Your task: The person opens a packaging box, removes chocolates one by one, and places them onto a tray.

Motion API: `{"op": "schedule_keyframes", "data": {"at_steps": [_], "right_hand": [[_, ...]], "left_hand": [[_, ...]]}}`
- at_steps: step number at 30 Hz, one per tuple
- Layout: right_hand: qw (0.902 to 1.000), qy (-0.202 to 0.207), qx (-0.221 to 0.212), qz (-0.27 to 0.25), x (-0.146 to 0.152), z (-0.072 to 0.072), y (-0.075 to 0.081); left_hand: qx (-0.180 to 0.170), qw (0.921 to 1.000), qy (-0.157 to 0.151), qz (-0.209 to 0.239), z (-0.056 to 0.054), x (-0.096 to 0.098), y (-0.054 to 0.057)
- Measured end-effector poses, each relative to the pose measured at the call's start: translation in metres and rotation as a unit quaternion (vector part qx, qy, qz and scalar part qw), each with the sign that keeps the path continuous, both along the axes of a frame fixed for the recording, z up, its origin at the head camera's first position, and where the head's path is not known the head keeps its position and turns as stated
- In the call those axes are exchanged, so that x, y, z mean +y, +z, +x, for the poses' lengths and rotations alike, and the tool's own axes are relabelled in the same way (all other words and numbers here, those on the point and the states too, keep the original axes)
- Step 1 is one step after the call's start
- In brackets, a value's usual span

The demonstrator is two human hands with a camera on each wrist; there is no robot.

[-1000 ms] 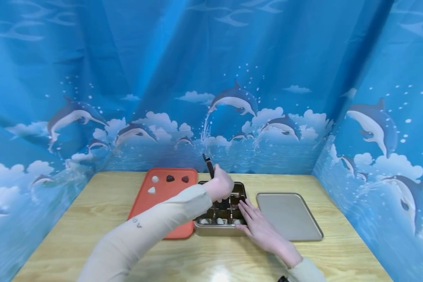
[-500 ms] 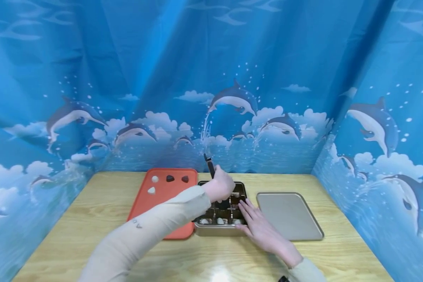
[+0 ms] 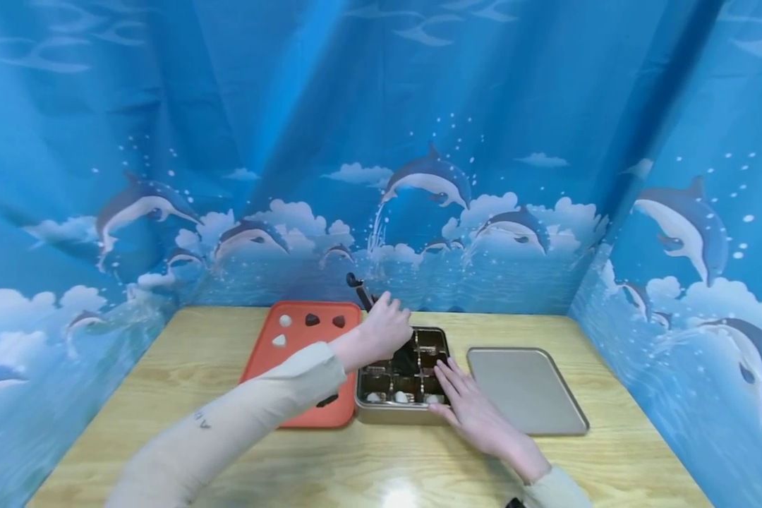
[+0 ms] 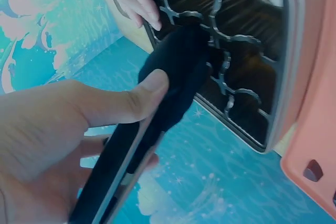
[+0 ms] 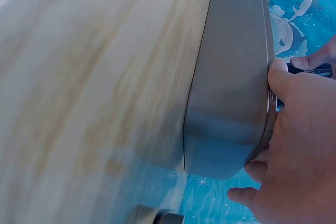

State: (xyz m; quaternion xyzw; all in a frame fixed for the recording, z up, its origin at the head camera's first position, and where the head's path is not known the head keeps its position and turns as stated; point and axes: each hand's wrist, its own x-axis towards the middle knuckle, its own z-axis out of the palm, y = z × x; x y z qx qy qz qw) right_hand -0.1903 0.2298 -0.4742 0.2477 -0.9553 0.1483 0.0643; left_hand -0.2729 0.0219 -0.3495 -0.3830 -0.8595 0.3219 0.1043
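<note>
Wood table (image 3: 305,466) carries all. Red tray (image 3: 320,418) lies L of ctr, near back edge; grey plate (image 3: 527,391) nearer R edge; metal box (image 3: 400,415) between, just beside tray. R hand (image 3: 479,416): fingers approx. straight over box's R edge, gripping nothing visible. L hand (image 3: 383,328): fingers curled, gripping black tongs (image 4: 170,100), heads at box's ctr cell; load, if any, can't tell. Change vs. 0.5 s ago: L hand shifted L, handle leaning further toward tray, heads approx. same cell. Judged: release or adjustment at ctr cell; unconfirmed. Tray's back edge: white pcs (image 3: 279,341), dark pcs (image 3: 312,319). Box's front cells: 3 pale pcs (image 3: 401,397).
</note>
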Motion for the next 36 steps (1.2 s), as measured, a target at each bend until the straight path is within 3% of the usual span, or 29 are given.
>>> {"op": "schedule_keyframes", "data": {"at_steps": [9, 20, 28, 36], "right_hand": [[1.0000, -0.002, -0.001, -0.002, -0.001, 0.000, 0.002], [0.9999, 0.003, 0.014, 0.002, -0.001, 0.002, 0.002], [0.9999, 0.000, 0.012, -0.002, -0.002, 0.002, 0.002], [1.0000, -0.002, 0.007, -0.006, -0.002, 0.002, 0.001]], "left_hand": [[0.005, 0.9967, -0.037, 0.072, 0.002, -0.025, -0.001], [0.032, 0.9925, -0.026, 0.116, 0.003, -0.055, 0.013], [0.022, 0.9905, 0.022, 0.134, -0.002, -0.097, 0.026], [0.017, 0.9846, 0.082, 0.154, -0.001, -0.148, 0.019]]}}
